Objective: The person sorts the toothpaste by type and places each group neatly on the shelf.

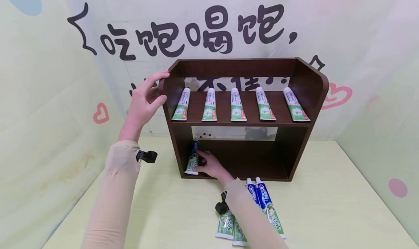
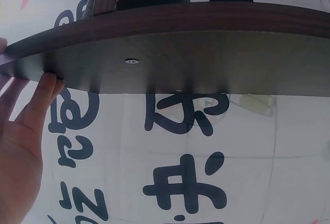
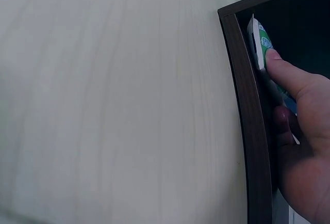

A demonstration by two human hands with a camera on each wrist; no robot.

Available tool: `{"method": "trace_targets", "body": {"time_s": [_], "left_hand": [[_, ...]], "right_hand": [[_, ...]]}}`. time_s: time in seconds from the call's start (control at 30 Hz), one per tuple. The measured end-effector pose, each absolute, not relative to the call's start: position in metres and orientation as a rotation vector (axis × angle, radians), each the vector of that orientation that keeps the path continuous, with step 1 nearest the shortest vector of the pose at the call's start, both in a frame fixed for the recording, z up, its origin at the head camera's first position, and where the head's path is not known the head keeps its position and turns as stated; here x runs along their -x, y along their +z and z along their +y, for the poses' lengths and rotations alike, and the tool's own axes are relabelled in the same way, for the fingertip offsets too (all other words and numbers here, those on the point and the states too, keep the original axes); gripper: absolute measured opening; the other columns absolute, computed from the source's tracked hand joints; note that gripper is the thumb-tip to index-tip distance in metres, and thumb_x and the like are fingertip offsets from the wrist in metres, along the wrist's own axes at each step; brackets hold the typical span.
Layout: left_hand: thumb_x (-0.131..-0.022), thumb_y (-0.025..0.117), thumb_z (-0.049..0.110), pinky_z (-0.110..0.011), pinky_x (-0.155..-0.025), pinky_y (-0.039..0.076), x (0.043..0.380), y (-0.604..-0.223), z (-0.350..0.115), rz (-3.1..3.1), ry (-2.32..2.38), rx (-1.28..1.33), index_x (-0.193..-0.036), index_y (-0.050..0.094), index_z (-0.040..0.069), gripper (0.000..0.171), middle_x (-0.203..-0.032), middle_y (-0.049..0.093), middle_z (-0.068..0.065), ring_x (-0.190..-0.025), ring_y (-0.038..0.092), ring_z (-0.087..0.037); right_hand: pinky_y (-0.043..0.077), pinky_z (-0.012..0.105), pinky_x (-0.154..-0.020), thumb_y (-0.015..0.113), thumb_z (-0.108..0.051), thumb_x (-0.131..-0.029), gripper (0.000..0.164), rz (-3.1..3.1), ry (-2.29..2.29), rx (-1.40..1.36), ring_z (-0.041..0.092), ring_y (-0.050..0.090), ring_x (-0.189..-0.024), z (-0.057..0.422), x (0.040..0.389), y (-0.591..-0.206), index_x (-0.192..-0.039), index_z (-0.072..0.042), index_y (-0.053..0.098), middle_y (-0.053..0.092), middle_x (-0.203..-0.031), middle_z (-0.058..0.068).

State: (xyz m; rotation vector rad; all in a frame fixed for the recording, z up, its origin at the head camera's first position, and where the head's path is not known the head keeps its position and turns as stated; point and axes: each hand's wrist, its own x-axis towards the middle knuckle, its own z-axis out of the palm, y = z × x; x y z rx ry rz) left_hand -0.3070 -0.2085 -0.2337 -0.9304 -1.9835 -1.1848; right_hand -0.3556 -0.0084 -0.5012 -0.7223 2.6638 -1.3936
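My right hand [image 1: 210, 165] grips a blue and green toothpaste tube [image 1: 192, 164] inside the lower compartment of a dark brown wooden shelf [image 1: 242, 124]. The tube lies at the left end of that compartment, crimped end toward the front. In the right wrist view the thumb presses on the green part of the tube [image 3: 265, 42], beside the shelf's edge [image 3: 252, 126]. High on the shelf's left side panel, my left hand [image 1: 144, 101] holds the edge. The left wrist view shows a fingertip over the panel [image 2: 175, 59] and other fingers against its outer face.
Several white and green toothpaste tubes [image 1: 209, 105] lie spaced in a row on the upper shelf board. On the pale table [image 1: 176, 209], more blue and green tubes [image 1: 270, 210] lie in front, partly under my right forearm. A printed curtain [image 1: 370, 59] hangs behind.
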Motion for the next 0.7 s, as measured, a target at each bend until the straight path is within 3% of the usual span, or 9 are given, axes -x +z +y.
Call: {"method": "trace_targets", "body": {"time_s": [0.27, 0.37, 0.7], "left_hand": [[-0.086, 0.056, -0.007, -0.012, -0.086, 0.053, 0.3056, -0.2339, -0.2077, -1.982, -1.176, 0.928, -0.132, 0.057, -0.003, 0.046, -0.144, 0.054, -0.02, -0.118, 0.062, -0.024], [-0.086, 0.056, -0.006, -0.012, -0.086, 0.053, 0.3066, -0.2342, -0.2073, -1.974, -1.17, 0.93, -0.132, 0.057, -0.003, 0.046, -0.144, 0.054, -0.02, -0.119, 0.062, -0.02], [-0.084, 0.055, -0.007, -0.011, -0.08, 0.053, 0.3065, -0.2332, -0.2067, -1.979, -1.184, 0.92, -0.131, 0.057, -0.004, 0.047, -0.144, 0.054, -0.02, -0.115, 0.063, -0.026]], "right_hand": [[0.051, 0.042, -0.098, 0.075, -0.02, -0.087, 0.072, 2.657, -1.401, 0.71, 0.03, 0.054, -0.119, -0.0102, 0.3552, -0.5009, -0.15, -0.01, 0.042, 0.045, -0.144, 0.02], [0.051, 0.043, -0.099, 0.075, -0.02, -0.086, 0.071, 2.656, -1.41, 0.709, 0.031, 0.055, -0.119, -0.0106, 0.354, -0.4998, -0.15, -0.009, 0.043, 0.044, -0.144, 0.021], [0.052, 0.039, -0.094, 0.077, -0.017, -0.084, 0.072, 2.71, -1.403, 0.715, 0.03, 0.056, -0.114, -0.0125, 0.3521, -0.4984, -0.147, -0.006, 0.045, 0.047, -0.14, 0.021]]}}
